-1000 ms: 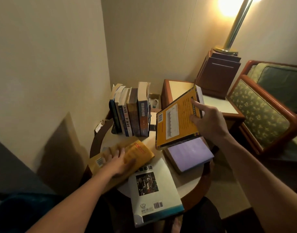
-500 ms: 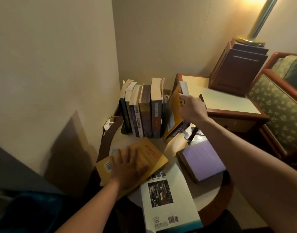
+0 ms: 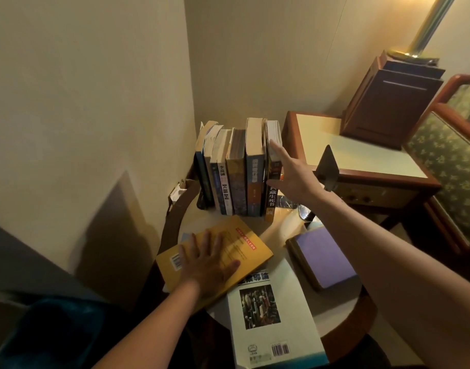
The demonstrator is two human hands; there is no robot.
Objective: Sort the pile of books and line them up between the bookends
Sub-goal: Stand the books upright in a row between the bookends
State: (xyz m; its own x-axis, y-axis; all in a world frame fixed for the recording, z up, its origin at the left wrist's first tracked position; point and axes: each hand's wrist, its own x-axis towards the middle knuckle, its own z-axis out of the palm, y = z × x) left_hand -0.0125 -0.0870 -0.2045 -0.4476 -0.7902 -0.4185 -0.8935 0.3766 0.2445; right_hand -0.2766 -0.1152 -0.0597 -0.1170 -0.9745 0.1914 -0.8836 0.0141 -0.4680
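A row of several upright books point(image 3: 236, 171) stands at the back of the round table point(image 3: 343, 318). The rightmost one is a yellow-covered book point(image 3: 273, 166), upright at the row's right end. My right hand point(image 3: 292, 174) presses its open fingers against that book's right side. A dark metal bookend point(image 3: 327, 167) stands just right of that hand, apart from the row. My left hand point(image 3: 207, 265) lies flat with spread fingers on a yellow book point(image 3: 244, 243) lying on the table. A white book point(image 3: 271, 315) and a purple book point(image 3: 321, 257) lie flat nearby.
A wooden side table point(image 3: 361, 155) with a dark wooden box point(image 3: 388, 102) and a lamp pole point(image 3: 428, 25) stands to the right. A green patterned armchair point(image 3: 452, 161) fills the far right. Walls close in on the left and behind the row.
My right hand has stood the yellow-covered book upright against the row and now presses its side with open fingers. My left hand stayed on the flat yellow book.
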